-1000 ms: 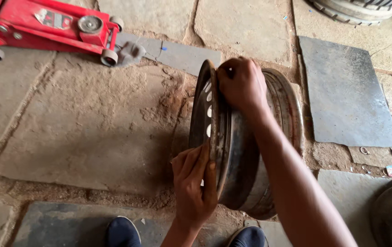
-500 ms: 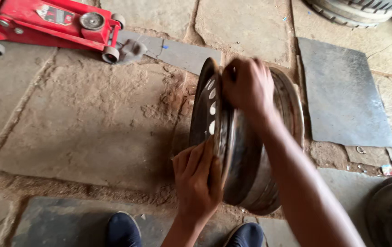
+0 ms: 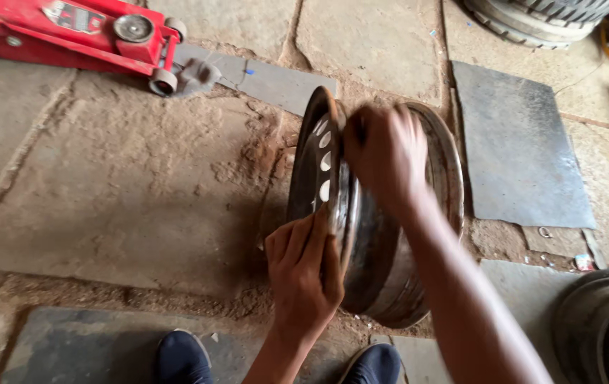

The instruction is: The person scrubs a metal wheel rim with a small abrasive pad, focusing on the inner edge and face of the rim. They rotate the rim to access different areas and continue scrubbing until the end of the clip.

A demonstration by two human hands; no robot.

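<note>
Upright between them, the steel wheel rim (image 3: 382,242) is gripped by left hand (image 3: 304,274) and right hand (image 3: 384,153).

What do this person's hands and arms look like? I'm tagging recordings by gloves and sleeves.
The left hand and the right hand are both bare: no gloves, rings or watch show. The forearms are uncovered, with no sleeve in view. The right hand is motion-blurred.

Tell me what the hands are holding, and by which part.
Both hold the upright steel wheel rim: left hand on its near edge, right hand on its top.
</note>
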